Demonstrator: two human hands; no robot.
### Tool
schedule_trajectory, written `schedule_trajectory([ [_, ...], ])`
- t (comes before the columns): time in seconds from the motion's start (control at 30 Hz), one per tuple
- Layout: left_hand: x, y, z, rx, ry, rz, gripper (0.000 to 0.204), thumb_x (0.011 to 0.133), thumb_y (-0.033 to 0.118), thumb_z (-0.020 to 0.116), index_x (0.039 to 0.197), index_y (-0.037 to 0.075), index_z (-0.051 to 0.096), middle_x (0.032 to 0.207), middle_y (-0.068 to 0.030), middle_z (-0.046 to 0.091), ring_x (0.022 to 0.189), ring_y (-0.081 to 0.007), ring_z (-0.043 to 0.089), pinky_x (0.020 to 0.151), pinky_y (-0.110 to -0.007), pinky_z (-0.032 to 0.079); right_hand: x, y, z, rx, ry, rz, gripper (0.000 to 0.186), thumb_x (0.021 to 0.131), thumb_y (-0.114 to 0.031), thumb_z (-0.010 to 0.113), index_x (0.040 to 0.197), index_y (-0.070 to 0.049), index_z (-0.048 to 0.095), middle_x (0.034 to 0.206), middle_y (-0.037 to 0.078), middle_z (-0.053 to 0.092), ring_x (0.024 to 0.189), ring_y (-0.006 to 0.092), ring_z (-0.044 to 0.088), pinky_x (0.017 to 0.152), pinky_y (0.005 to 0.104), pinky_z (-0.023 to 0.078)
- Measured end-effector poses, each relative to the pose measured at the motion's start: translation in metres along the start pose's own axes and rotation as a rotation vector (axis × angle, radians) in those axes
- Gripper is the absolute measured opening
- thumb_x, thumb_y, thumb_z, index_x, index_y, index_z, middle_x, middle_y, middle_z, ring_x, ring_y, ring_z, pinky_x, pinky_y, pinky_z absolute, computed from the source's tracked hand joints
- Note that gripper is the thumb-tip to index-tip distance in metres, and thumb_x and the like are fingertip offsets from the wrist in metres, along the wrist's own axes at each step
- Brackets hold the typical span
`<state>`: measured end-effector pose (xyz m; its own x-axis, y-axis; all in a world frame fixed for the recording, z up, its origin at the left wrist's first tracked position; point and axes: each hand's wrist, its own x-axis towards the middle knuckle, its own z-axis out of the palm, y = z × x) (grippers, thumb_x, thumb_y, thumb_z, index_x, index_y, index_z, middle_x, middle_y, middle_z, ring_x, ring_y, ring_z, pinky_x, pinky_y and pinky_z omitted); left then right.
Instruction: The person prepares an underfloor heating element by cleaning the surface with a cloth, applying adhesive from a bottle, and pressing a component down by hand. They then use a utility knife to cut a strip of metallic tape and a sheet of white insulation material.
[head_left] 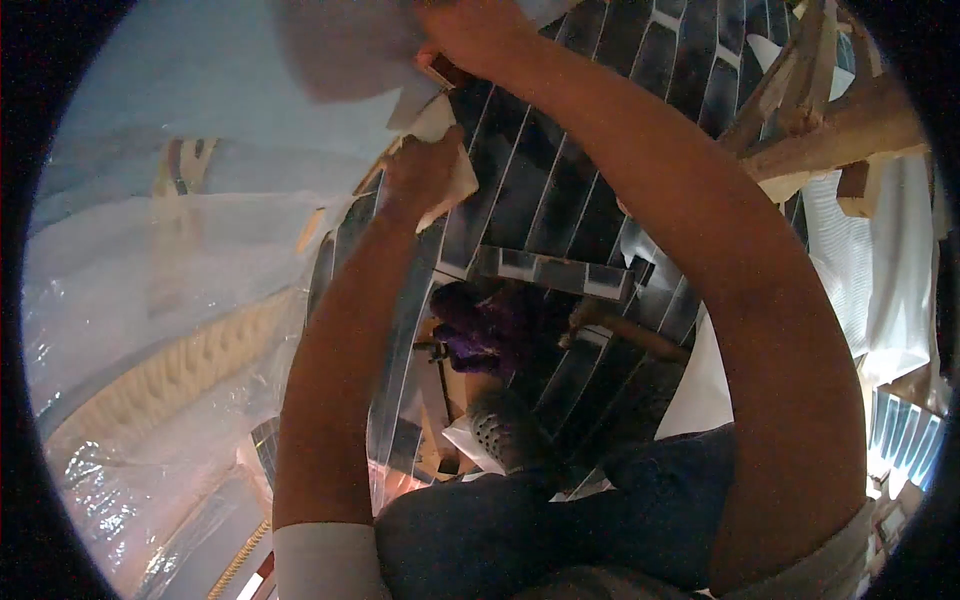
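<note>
My left hand [415, 175] grips a pale flat piece [450, 185], maybe board or card, at the edge of a large pale blue-grey sheeted surface [220, 80]. Above it, at the top of the view, my right hand [470, 35] is closed on a small brown block [440, 70] against that surface, partly hidden by my fingers. Clear plastic film [130, 480] covers a carved cream wooden piece [170, 370] along the left.
Dark tiled floor [540, 190] lies below, with purple cloth [470, 320], a tiled strip [550, 272] and a wooden-handled tool [640, 340] near my shoe [495, 430]. Stacked wooden pieces [830, 140] and white sheeting [850, 280] are at right.
</note>
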<state>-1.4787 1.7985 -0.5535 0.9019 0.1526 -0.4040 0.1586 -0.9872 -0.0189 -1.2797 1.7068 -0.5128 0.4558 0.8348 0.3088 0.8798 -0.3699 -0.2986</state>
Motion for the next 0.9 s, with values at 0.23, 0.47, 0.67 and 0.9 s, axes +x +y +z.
schedule_trajectory([
  [0.23, 0.040, -0.028, -0.024, -0.732, 0.170, -0.113, 0.052, 0.093, 0.032, 0.066, 0.136, 0.006, 0.053, 0.119, -0.0229, 0.067, 0.106, -0.0373, 0.067, 0.089, -0.049, 0.054, 0.004, -0.023, -0.018, 0.076, -0.062, 0.034, 0.027, 0.090, -0.031, 0.072, 0.084, -0.005, 0.068, 0.072, 0.014, 0.065, 0.069, 0.0297, 0.065, 0.060, 0.0475, 0.052],
  [0.47, 0.019, -0.030, -0.054, -1.561, 0.176, -0.264, 0.060, 0.095, 0.046, 0.064, 0.138, 0.005, 0.054, 0.126, -0.0167, 0.064, 0.115, -0.0298, 0.062, 0.096, -0.044, 0.050, 0.001, -0.003, -0.007, 0.034, -0.039, -0.068, 0.025, 0.091, -0.031, 0.071, 0.091, -0.006, 0.069, 0.080, 0.013, 0.069, 0.077, 0.0297, 0.068, 0.065, 0.0472, 0.055],
  [0.67, -0.024, -0.074, -0.047, -1.988, 0.073, -0.271, 0.070, 0.096, 0.058, 0.062, 0.143, 0.006, 0.053, 0.132, -0.0115, 0.061, 0.121, -0.0238, 0.058, 0.105, -0.037, 0.043, 0.009, -0.025, -0.021, 0.015, -0.098, -0.035, 0.027, 0.093, -0.033, 0.069, 0.088, -0.006, 0.070, 0.081, 0.012, 0.069, 0.076, 0.0296, 0.067, 0.067, 0.0480, 0.055],
  [0.9, -0.048, -0.035, -0.044, -0.763, 0.411, -0.169, 0.050, 0.092, 0.033, 0.075, 0.133, 0.005, 0.064, 0.121, -0.0165, 0.071, 0.110, -0.0253, 0.067, 0.095, -0.035, 0.050, 0.004, -0.016, -0.011, 0.147, 0.043, -0.104, 0.025, 0.090, -0.030, 0.070, 0.087, -0.005, 0.071, 0.078, 0.013, 0.067, 0.072, 0.0284, 0.065, 0.065, 0.0458, 0.053],
])
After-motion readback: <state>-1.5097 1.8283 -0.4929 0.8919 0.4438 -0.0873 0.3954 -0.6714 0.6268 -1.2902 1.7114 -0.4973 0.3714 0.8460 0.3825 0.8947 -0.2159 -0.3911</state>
